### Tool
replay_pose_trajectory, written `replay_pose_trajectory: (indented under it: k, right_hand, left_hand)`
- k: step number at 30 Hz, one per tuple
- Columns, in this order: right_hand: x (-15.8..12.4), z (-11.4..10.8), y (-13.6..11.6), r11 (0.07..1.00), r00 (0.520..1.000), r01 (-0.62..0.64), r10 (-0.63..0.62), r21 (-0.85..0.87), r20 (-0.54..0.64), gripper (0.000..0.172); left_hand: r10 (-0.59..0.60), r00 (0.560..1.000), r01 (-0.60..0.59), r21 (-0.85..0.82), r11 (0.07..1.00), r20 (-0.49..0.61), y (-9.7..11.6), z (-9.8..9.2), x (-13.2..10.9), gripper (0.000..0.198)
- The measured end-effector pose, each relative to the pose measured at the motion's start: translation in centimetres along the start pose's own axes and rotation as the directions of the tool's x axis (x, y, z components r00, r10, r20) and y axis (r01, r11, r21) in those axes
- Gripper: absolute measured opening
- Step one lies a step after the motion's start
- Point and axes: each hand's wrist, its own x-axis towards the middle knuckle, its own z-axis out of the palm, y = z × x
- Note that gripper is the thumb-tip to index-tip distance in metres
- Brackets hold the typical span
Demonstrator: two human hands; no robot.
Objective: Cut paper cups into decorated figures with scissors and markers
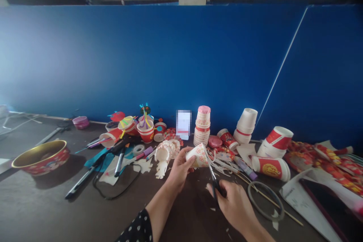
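My left hand (180, 170) is wrapped round a white paper cup (196, 157) with a pink and red print, tilted on its side above the table. In my right hand (234, 201) is a pair of scissors (214, 182) with dark handles, its blades at the cup's right-hand rim. A thin strip of white paper curls away from that rim beside the blades. Small paper scraps lie on the dark table below. Just left of the held cup sits a white piece of cut, fringed paper (164, 153).
A stack of paper cups (202, 124) stands behind the hands, near a propped-up phone (183, 124). Red and white cups (271, 168) lie at right beside a grey ring (265, 200) and a dark tablet (331, 204). Decorated cups (146, 130), pens and a gold-rimmed bowl (42, 159) are at left.
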Motion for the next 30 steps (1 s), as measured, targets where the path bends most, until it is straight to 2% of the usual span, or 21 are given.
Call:
replay_pose_trajectory:
  k: [5,17,30]
  right_hand:
    - [0.0,-0.11,-0.18,1.0,1.0,-0.006,0.006,0.016,0.004,0.037]
    - [0.18,0.27,0.29,1.0,1.0,-0.018,0.018,0.021,-0.021,0.038]
    - [0.09,0.17,0.2,0.999,1.0,-0.009,0.01,0.045,-0.014,0.04]
  left_hand:
    - [-0.015,1.0,0.015,0.045,0.999,-0.013,0.32,0.25,-0.32,0.039]
    - [-0.036,0.997,0.031,0.073,0.997,0.066,0.24,0.33,-0.38,0.04]
    - [-0.026,0.999,0.025,0.035,0.999,0.035,0.46,0.32,-0.57,0.039]
